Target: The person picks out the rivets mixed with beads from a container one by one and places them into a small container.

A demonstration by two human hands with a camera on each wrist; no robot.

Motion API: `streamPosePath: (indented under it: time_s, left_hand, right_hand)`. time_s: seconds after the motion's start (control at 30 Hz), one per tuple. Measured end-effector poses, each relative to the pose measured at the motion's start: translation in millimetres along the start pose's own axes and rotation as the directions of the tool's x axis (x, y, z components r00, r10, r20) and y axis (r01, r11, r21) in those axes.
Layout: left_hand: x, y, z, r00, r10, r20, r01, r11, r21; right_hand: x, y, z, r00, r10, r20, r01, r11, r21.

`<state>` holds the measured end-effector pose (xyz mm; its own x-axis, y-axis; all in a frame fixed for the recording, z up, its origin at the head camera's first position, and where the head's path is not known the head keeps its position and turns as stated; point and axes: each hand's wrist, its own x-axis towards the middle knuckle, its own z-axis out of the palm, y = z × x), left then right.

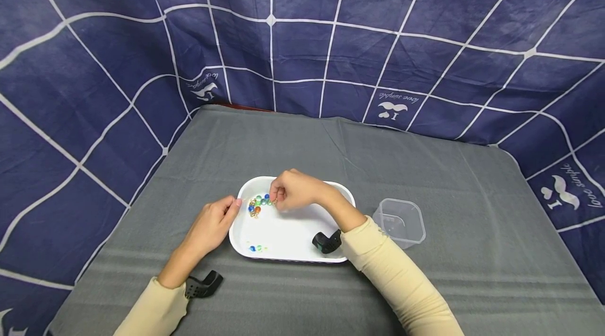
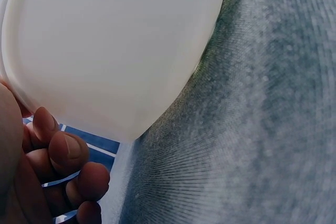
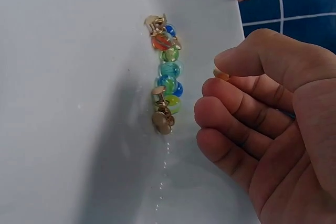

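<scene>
A white tray (image 1: 288, 236) with rounded corners lies on the table. My left hand (image 1: 212, 224) grips its left rim, thumb on top; in the left wrist view the fingers (image 2: 68, 148) curl beside the tray's outer wall. Over the far part of the tray, my right hand (image 1: 298, 190) pinches a small gold thumbtack (image 3: 221, 75) between thumb and forefinger, mostly covered by them. Several glass marbles (image 3: 169, 70), green, blue and orange, lie in a row along the tray's wall. Brass thumbtacks (image 3: 163, 122) are mixed in at both ends of that row.
A blue marble (image 1: 252, 248) and a green one lie at the tray's near left. To the right of the tray stands a clear plastic container (image 1: 402, 220). Grey cloth (image 1: 472, 252) covers the table; a blue checked curtain (image 1: 302, 47) hangs behind.
</scene>
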<state>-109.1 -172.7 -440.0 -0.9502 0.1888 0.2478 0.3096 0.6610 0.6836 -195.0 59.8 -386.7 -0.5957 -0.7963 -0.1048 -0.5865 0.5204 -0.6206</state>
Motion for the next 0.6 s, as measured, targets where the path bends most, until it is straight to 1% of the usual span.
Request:
streamPosePath:
  time_s: [0.13,0.4,0.6]
  left_hand:
    - [0.1,-0.4,0.4,1.0,0.006,-0.009,-0.006,1.0,0.009]
    - [0.3,1.0,0.0,1.0,0.004,-0.001,-0.004,1.0,0.003]
    - [0.0,0.8,-0.4,1.0,0.002,-0.002,-0.002,1.0,0.0]
  right_hand:
    - [-3,1,-3,1.0,-0.002,-0.006,0.002,1.0,0.023]
    - [-10,3,-9,1.0,-0.004,-0.026,0.005,0.999,0.038]
    - [-16,5,-10,0.999,0.011,-0.034,-0.009,0.998,0.056]
